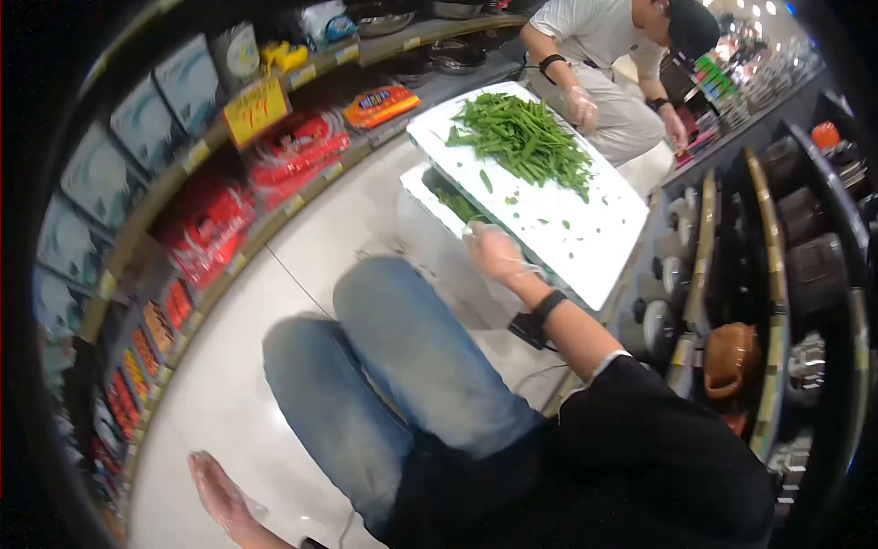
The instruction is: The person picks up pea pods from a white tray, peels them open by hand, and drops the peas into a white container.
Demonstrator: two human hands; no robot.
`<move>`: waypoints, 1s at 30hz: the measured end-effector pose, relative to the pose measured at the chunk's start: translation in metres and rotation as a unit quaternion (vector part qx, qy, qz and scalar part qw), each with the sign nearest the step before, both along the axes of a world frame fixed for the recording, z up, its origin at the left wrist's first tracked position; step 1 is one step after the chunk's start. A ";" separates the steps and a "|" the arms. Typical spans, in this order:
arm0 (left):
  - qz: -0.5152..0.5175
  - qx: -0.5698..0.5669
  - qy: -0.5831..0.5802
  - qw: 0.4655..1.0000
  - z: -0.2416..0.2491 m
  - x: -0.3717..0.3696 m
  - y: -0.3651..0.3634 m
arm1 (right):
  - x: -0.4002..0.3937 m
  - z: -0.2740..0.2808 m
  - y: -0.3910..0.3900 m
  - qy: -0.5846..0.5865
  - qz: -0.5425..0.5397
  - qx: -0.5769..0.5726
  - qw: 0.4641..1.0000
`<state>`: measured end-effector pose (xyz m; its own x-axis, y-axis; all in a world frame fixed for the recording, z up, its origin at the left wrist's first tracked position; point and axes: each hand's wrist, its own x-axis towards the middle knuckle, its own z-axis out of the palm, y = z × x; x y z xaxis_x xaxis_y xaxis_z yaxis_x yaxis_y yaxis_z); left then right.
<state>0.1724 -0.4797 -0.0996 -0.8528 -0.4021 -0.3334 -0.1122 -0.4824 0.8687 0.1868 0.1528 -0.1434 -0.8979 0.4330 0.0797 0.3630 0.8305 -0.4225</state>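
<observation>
A heap of cut green vegetables [526,137] lies on a white board [585,256], with small scraps scattered round it. Beneath the board's near side a white box [425,197] shows more greens inside. My right hand [494,252], in a clear glove, is at the box's opening beside the board's near edge; its fingers are closed, and what they hold, if anything, is too small to name. My left hand [218,492], also in a clear glove, hangs low at the left over the floor, fingers stretched out and holding nothing.
Across the board a person [594,82] in clear gloves sits or crouches. Shelves with red packages [297,151] curve along the left. More shelves with pots [658,325] stand at the right. My knees [393,302] are just before the box. A cable lies on the floor.
</observation>
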 end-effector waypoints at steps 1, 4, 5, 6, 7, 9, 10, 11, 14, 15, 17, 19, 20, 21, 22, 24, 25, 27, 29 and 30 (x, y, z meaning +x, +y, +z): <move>-0.093 -0.179 0.064 0.977 0.002 -0.001 -0.007 | -0.024 -0.008 -0.004 -0.028 -0.012 0.012 0.999; -0.292 -0.523 0.198 0.776 0.012 -0.012 -0.061 | -0.068 -0.022 -0.008 -0.044 -0.084 -0.018 0.995; -0.241 -0.447 0.118 0.853 0.057 -0.013 -0.002 | -0.073 -0.026 -0.010 -0.056 -0.129 -0.037 0.989; -0.163 -0.340 0.048 0.925 0.103 -0.013 0.060 | -0.071 -0.028 -0.013 -0.026 -0.122 -0.024 0.992; -0.064 -0.232 -0.001 0.971 0.148 -0.013 0.119 | -0.069 -0.029 -0.015 -0.018 -0.132 -0.040 0.990; -0.146 -0.274 0.028 0.950 0.164 -0.025 0.135 | -0.058 -0.023 -0.018 0.023 -0.129 -0.044 0.990; -0.220 -0.302 0.046 0.926 0.169 -0.030 0.141 | -0.057 -0.026 -0.017 0.029 -0.116 -0.033 0.992; -0.229 -0.309 0.049 0.922 0.170 -0.042 0.146 | -0.056 -0.028 -0.017 0.030 -0.125 -0.040 0.991; -0.250 -0.161 0.029 0.954 0.185 -0.073 0.203 | -0.048 -0.031 -0.024 0.071 -0.115 0.005 0.991; -0.259 -0.164 0.025 0.952 0.187 -0.078 0.229 | -0.044 -0.028 -0.025 0.066 -0.124 0.001 0.990; -0.394 -0.208 0.122 0.887 0.187 -0.086 0.276 | -0.035 -0.020 -0.028 0.066 -0.137 -0.029 0.988; -0.396 -0.213 0.080 0.889 0.197 -0.071 0.344 | -0.029 -0.021 -0.029 0.038 -0.136 -0.057 0.988; -0.390 -0.218 0.044 0.893 0.206 -0.060 0.380 | -0.024 -0.012 -0.030 0.022 -0.121 -0.090 0.988; -0.440 -0.135 0.022 0.887 0.215 -0.049 0.411 | -0.021 -0.006 -0.029 0.006 -0.106 -0.122 0.987; -0.467 -0.139 0.017 0.873 0.216 -0.039 0.432 | -0.021 -0.003 -0.026 -0.041 -0.089 -0.136 0.986; -0.499 -0.143 0.010 0.855 0.213 -0.022 0.465 | -0.026 -0.017 -0.028 -0.026 -0.092 -0.135 0.986; -0.542 -0.132 -0.009 0.830 0.211 -0.015 0.480 | -0.022 -0.012 -0.028 -0.013 -0.094 -0.134 0.986; -0.599 -0.116 -0.038 0.792 0.199 -0.002 0.506 | 0.003 0.003 -0.028 -0.052 -0.124 -0.205 0.969; -0.720 -0.179 -0.053 0.668 0.171 0.007 0.530 | 0.032 0.017 -0.029 -0.022 -0.049 -0.257 0.965; -0.743 -0.180 -0.048 0.642 0.153 0.014 0.543 | 0.050 -0.015 -0.034 0.205 -0.041 -0.318 0.925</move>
